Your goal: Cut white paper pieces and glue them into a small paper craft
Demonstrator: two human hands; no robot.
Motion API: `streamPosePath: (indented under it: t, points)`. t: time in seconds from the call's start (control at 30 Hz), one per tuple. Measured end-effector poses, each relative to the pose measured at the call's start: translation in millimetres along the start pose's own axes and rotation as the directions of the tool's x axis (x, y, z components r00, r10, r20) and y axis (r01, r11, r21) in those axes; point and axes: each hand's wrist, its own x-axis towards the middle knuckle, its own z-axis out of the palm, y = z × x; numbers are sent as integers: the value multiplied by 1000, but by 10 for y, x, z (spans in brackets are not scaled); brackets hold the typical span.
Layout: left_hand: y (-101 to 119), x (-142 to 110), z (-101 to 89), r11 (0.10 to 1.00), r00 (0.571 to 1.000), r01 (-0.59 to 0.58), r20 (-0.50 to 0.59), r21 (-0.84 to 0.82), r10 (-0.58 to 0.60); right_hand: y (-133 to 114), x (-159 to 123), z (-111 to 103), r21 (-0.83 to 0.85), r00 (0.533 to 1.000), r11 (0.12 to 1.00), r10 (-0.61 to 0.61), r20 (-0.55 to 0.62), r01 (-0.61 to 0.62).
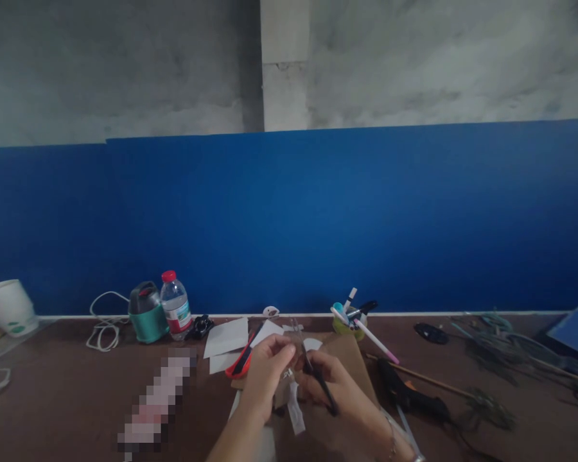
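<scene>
My right hand (330, 378) is wrapped round a pair of scissors with black handles (325, 385), the blades pointing up and away from me. Close beside it, my left hand (272, 369) is closed, thumb against fingers, near the blades. What sits in that pinch is small and mostly hidden. A crumpled white strip (296, 410) hangs or lies just below, between both hands; whether the left fingers hold it I cannot tell. Under the hands is a brown cardboard sheet (349, 356).
White paper sheets (226, 337) and an orange-and-black tool (241, 362) lie left of the hands. Behind stand a bottle with a red cap (176, 308) and a pen holder (349, 327). A black glue gun (411, 394) lies right. A blue partition (289, 218) closes the back.
</scene>
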Motion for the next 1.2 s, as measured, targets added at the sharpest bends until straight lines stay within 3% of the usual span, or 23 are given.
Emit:
streamPosePath:
  t: [0.17,0.43,0.67,1.2]
  points:
    - [-2,9,-16,999,1000,-5,1,40,5,18,11,5,-14,1000,1000,2,-2,-3]
    - [-185,123,-106,998,1000,-8,11,59,7,-28,24,6,-78,1000,997,19,-10,-20]
    - [-37,82,-98,990,1000,-7,4,138,6,-27,32,-24,-122,1000,992,-11,-5,10]
    - [16,51,-115,995,999,13,41,96,-17,-57,6,-13,-96,999,995,-16,-41,12]
